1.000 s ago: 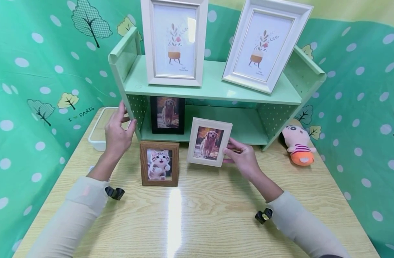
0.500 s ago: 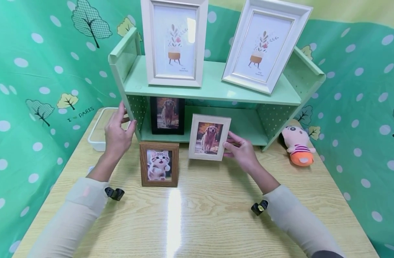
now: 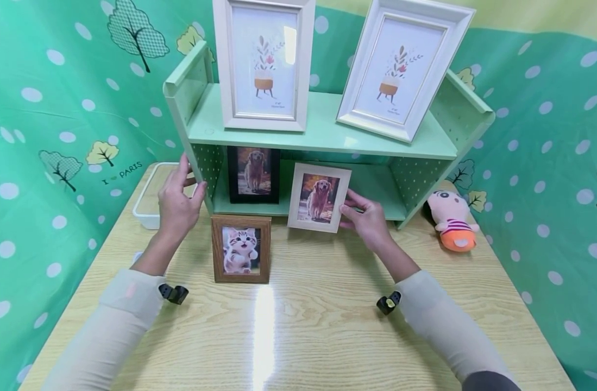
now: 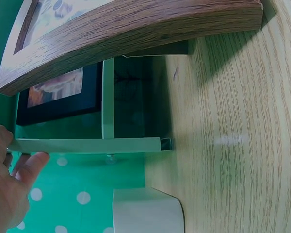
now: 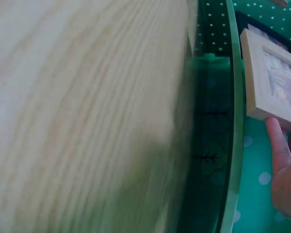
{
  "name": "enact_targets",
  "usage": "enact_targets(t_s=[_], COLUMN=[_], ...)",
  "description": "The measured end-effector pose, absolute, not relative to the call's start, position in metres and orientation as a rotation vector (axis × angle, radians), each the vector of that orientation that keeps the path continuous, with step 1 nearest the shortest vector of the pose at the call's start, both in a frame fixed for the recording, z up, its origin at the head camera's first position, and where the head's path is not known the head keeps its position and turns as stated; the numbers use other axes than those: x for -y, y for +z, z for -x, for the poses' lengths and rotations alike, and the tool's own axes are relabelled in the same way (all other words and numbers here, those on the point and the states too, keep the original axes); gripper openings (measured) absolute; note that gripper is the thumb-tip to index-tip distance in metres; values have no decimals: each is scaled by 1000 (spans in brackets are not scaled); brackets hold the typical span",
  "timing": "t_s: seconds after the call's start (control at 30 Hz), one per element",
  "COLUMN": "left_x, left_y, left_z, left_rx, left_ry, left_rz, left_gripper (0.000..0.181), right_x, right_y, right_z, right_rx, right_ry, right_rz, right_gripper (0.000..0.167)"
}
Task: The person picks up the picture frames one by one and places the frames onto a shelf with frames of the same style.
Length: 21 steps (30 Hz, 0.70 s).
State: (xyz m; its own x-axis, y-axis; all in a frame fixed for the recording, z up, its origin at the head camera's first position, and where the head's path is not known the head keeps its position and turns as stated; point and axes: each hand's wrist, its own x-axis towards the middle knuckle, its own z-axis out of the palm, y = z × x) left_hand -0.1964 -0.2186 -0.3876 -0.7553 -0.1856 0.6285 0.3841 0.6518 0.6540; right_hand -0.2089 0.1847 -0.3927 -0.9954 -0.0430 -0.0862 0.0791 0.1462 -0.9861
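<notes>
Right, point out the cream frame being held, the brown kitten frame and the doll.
Cream frame (image 3: pixel 319 197): head view, on its photo's middle.
Brown kitten frame (image 3: pixel 241 250): head view, on its photo's middle.
Doll (image 3: pixel 457 226): head view, on its striped middle.

The shelf (image 3: pixel 322 120) stands behind the cat frame (image 3: pixel 242 250).

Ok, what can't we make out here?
Head view: small white object, mostly covered by the left forearm.
Head view: caption in the large tilted white frame, too small to read.
Head view: right hand, partly behind the small cream frame; right wrist view: the image's right edge cuts it off.
Left wrist view: left hand, partly cut off by the left edge.
Right wrist view: tabletop, blurred.
</notes>
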Motion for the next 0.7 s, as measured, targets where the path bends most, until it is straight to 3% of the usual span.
enact_targets(t_s=[0.7], left_x=[219], left_y=[-389], left_z=[196], left_rx=[2179], left_ry=[-1076], left_rz=[157], left_gripper=[67], right_x=[-176], right_y=[-389], right_z=[235], right_rx=[-2318], right_ry=[-1982], right_rz=[-47], right_gripper=[55])
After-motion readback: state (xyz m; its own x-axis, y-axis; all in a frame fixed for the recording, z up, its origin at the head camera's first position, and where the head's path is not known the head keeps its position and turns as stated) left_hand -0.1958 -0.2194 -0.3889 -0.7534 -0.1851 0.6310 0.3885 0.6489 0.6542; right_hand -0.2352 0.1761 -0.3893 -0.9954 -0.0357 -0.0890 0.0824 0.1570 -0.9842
